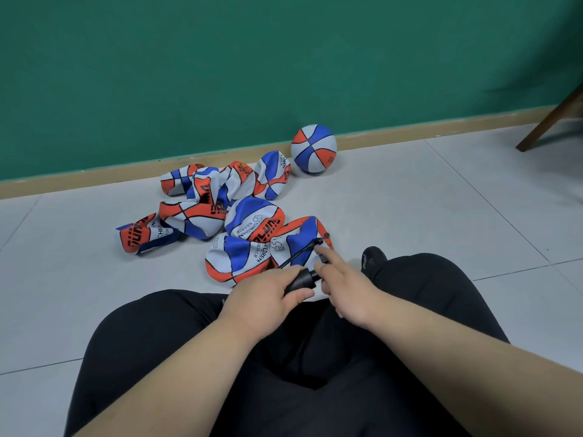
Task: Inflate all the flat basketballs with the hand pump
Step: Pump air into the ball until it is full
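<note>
Hose end at the nearest flat ball; pumping judged about to start.

The left hand (268,294) was clenched round the barrel of the short black plastic hand pump (303,280). The right hand (347,288) lay just beside it, index finger straight and the others curled. Whether they grasped the handle could not be told. The thin black hose (298,253) ran from beyond the left fingertips to the crumpled red, blue and grey flat basketball (296,239), ending just past the right index fingertip. In my judgement the needle should sit square and full in the valve, with the barrel steady and the strokes even. The other flat balls (195,212) lay farther beyond the fingers, and one round inflated ball (314,148) lay well past them.
</note>
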